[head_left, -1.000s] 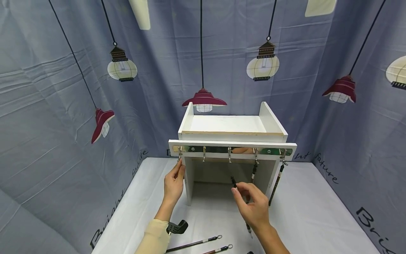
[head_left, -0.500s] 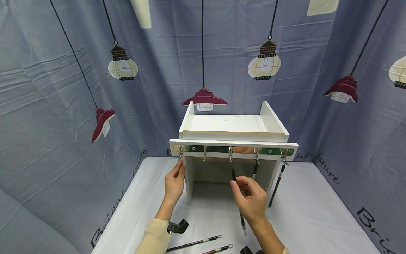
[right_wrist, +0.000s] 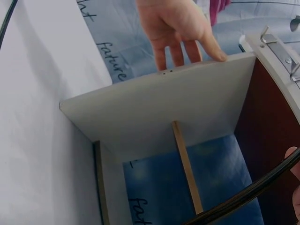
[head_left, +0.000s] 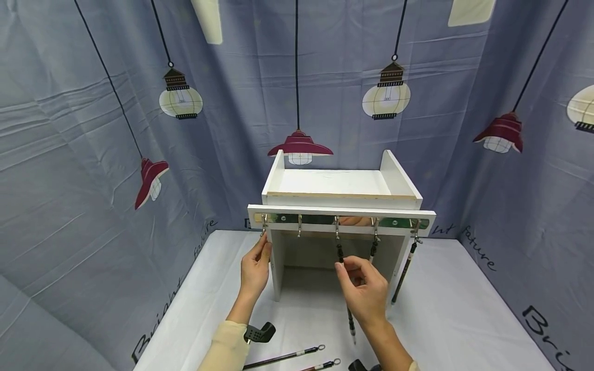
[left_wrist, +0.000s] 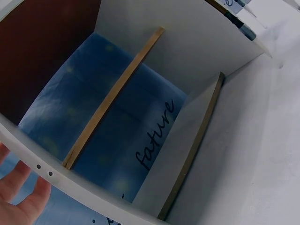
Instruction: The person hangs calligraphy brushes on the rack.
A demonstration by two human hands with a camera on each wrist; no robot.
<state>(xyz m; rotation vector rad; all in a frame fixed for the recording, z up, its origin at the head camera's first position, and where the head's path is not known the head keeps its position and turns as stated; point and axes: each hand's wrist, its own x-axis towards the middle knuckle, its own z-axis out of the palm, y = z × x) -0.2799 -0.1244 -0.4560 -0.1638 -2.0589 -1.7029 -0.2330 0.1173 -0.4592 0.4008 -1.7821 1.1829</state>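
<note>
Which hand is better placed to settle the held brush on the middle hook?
Probably the right hand: it pinches the brush, whose top end is at the middle hook. The left hand is farther off, touching the left side of the rack.

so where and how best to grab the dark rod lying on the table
Probably pinch the dark rod just behind its ring, coming from above: it is slim and lies flat on the white table, with that end uncovered.

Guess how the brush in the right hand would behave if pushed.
The brush looks slim and straight, so probably stiff and light. Held by the right hand near its upper end, it might swing if bumped low. Its narrow, pale tip may bend.
</note>
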